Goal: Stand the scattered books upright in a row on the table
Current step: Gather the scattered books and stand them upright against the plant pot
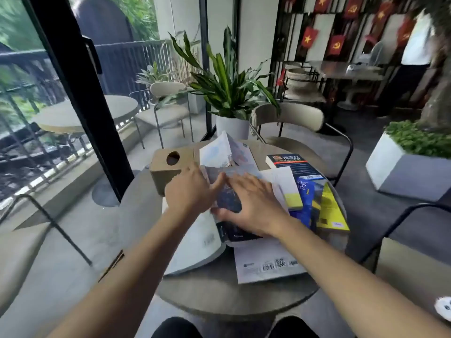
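Note:
Several books lie scattered on a round grey table (pixel 219 296). My left hand (pixel 190 191) and my right hand (pixel 251 203) both rest on a dark blue book (pixel 229 203) in the middle of the pile, fingers spread over its cover. A white book (pixel 195 247) lies at the left under it, and a white book with barcodes (pixel 266 264) at the front. At the right lie a blue book (pixel 305 198), a yellow book (pixel 332 213) and a black book (pixel 292 164). A pale book (pixel 224 152) stands half open at the back.
A cardboard tissue box (pixel 168 169) sits at the table's back left, touching the pile. A chair (pixel 292 118) and a potted plant (pixel 229 93) stand behind the table. A glass door frame (pixel 80 98) is at the left, a planter (pixel 410 167) at the right.

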Available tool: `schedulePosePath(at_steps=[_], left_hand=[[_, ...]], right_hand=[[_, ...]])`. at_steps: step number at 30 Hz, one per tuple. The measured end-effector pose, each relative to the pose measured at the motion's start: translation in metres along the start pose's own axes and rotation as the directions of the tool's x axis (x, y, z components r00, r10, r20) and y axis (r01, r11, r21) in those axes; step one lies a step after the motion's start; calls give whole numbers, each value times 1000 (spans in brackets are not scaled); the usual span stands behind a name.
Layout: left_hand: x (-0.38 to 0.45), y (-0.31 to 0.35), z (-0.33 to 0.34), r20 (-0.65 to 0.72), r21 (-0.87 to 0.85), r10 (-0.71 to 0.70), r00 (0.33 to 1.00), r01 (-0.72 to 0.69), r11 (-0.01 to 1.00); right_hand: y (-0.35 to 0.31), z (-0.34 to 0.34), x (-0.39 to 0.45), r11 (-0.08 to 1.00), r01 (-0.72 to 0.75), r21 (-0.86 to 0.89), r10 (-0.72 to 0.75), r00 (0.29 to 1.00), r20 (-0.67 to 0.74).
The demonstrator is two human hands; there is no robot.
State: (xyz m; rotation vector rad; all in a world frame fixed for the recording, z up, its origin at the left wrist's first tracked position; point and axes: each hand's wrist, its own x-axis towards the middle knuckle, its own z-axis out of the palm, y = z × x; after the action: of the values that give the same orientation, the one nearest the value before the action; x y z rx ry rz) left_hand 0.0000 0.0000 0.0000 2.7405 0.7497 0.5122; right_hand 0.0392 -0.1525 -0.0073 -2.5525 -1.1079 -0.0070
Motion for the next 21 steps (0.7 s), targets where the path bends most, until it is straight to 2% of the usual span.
schedulePosePath(at_steps=[4,13,16,18,21], left_hand=[[1,-1,5,77,78,-139,987,133,988],[-8,2,-1,-18,-111,-161,987,158,981],[-16,0,-12,-85,-236,-112,990,89,968],[-26,1,-24,-164,-304,-47,985,-6,953],[-39,4,-44,-324,-359,33,946,-155,920]], right_hand=[[-7,11,-13,999,0,-53,3,999,53],[-16,25,-21,1000,-11,13,11,999,48],[-24,23,-25,997,11,77,-13,1000,22],[-31,19,-29,990,32,140,-29,999,-26],[-42,13,-30,972,35,232,-21,998,-62]])
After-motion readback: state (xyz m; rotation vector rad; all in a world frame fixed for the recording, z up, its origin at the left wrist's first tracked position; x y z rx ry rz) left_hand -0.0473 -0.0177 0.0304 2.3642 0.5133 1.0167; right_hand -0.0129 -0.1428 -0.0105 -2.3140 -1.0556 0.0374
